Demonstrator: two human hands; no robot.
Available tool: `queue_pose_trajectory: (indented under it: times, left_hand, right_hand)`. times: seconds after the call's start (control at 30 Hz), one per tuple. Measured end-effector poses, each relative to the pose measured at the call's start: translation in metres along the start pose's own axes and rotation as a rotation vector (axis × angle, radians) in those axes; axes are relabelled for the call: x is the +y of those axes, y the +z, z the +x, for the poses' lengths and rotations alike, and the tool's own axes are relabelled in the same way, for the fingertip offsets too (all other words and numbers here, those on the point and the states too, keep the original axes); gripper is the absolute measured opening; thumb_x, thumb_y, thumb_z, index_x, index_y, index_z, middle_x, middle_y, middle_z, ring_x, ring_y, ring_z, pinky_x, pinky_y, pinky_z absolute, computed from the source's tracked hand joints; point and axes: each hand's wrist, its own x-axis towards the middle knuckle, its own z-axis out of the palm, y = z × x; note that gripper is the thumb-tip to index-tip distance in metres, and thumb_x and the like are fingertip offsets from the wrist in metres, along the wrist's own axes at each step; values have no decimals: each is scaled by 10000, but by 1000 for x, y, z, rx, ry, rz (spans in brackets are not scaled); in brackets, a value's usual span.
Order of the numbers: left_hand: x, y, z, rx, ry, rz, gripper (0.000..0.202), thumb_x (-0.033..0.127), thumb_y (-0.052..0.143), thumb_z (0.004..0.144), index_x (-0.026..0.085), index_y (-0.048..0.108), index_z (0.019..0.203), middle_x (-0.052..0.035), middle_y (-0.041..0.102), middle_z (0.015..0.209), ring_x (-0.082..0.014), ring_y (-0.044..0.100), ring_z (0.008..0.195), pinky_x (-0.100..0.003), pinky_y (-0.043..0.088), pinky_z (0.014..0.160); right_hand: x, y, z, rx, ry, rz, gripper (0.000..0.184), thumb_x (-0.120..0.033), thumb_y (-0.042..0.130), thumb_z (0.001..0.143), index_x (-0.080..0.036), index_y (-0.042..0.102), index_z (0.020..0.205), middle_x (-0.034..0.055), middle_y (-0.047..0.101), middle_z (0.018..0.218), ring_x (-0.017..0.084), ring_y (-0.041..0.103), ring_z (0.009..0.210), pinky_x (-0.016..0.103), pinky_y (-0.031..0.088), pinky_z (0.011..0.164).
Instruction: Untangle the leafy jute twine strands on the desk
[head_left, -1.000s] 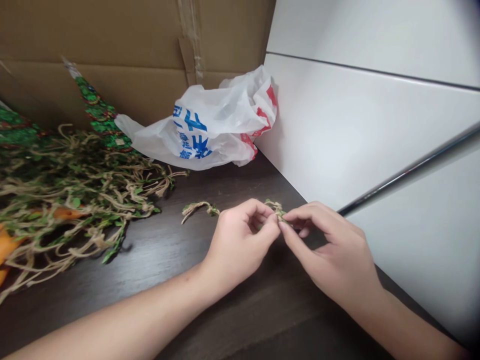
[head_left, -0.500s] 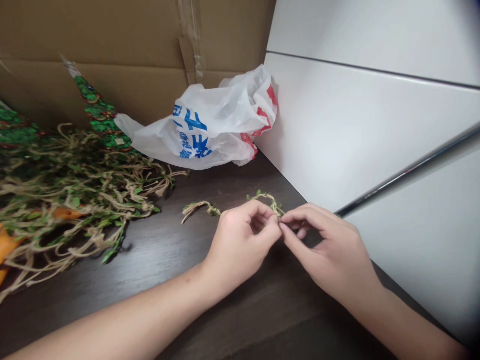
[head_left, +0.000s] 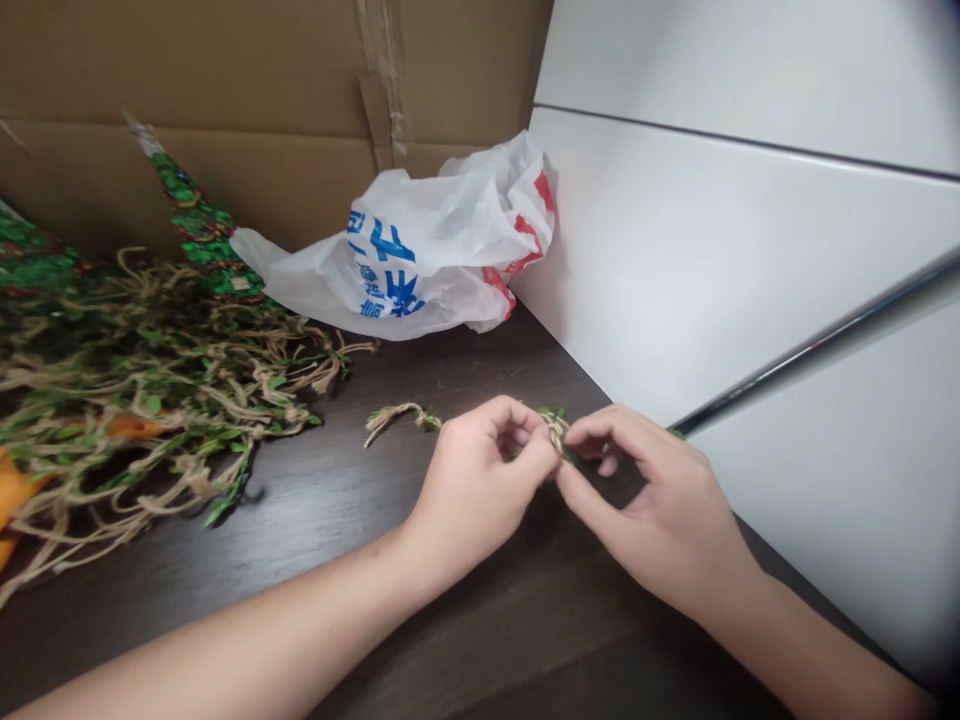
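A short length of jute twine with small green leaves (head_left: pixel 396 415) lies on the dark wooden table (head_left: pixel 360 520). Its frayed end points left and its other end runs into my hands. My left hand (head_left: pixel 480 490) pinches the twine between thumb and fingers. My right hand (head_left: pixel 660 510) pinches the same twine just to the right, fingertips nearly touching the left ones. A small bunched bit of twine and leaves shows between the two pinches; the part inside my fingers is hidden.
A heap of leafy jute twine (head_left: pixel 150 390) with orange pieces covers the table's left side. A crumpled white plastic bag (head_left: pixel 420 250) with blue and red print lies behind. A cardboard box (head_left: pixel 262 90) stands at the back, a white panel wall (head_left: pixel 750 250) at the right.
The loop of twine that stood up above my fingers half a second ago has been drawn down into a tight bunch between the two pinches. My hands stayed in about the same place.
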Motion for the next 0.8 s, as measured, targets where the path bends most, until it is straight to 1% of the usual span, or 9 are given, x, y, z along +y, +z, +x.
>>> queue_pose_trajectory:
  times: [0.1,0.2,0.27,0.33,0.47,0.53,0.63,0.7,0.8]
  left_hand:
    - [2,0,-1,-8,9,-14,116,228,646,929,181,674,827,9,691,729,-107,607,615,-247,507,619]
    - [3,1,-1,-21,6,-43,105,234,650,933,171,697,864,3,703,767,-101,600,616,-247,507,623]
    - [4,2,0,-42,7,-58,111,240,647,938,165,717,897,2,703,772,-99,594,610,-246,506,615]
    - [5,2,0,-59,0,-72,127,243,641,941,159,719,885,5,688,746,-97,585,595,-241,498,595]
    - [5,2,1,-46,-53,-126,136,247,631,939,161,675,842,22,645,692,-92,566,557,-227,472,546]
    - [4,1,1,-38,-61,-128,125,238,631,934,163,670,843,24,637,689,-92,563,561,-225,469,549]
    - [3,1,0,-35,-29,-94,133,244,634,939,164,683,845,13,652,721,-99,575,600,-233,486,586]
    - [2,1,1,-36,-24,-86,140,254,632,945,165,682,849,13,653,727,-99,573,602,-234,485,588]
    - [2,1,3,-37,-64,-120,145,268,618,958,169,662,861,29,621,689,-95,545,572,-227,460,558]
  right_hand:
    - [0,0,1,-12,-10,-12,136,-97,649,914,-229,645,881,-11,669,827,141,584,722,282,467,643]
    - [0,-1,2,-25,-15,34,176,-64,626,923,-230,663,877,-14,660,827,134,568,713,283,465,649]
    - [0,-1,2,-45,11,78,182,-64,629,926,-232,671,873,-16,658,838,128,564,706,280,469,649]
    - [1,-2,1,-55,55,129,169,-80,630,936,-231,678,876,-12,647,850,123,568,700,273,473,634]
    - [0,-3,0,-54,62,192,137,-136,634,952,-235,719,911,-21,548,768,121,531,642,263,430,557]
    - [-1,-3,0,-115,94,178,114,-159,639,948,-232,710,898,-46,472,682,117,471,580,263,384,522]
    - [0,-3,0,-240,244,175,99,-224,637,961,-227,646,863,-75,410,608,111,410,522,264,347,498]
    - [0,-4,0,-275,271,188,140,-275,606,996,-229,639,869,-69,434,619,117,424,538,270,344,512]
    - [0,-5,0,-284,184,219,172,-277,568,1024,-232,670,894,-46,508,671,130,477,604,282,375,576]
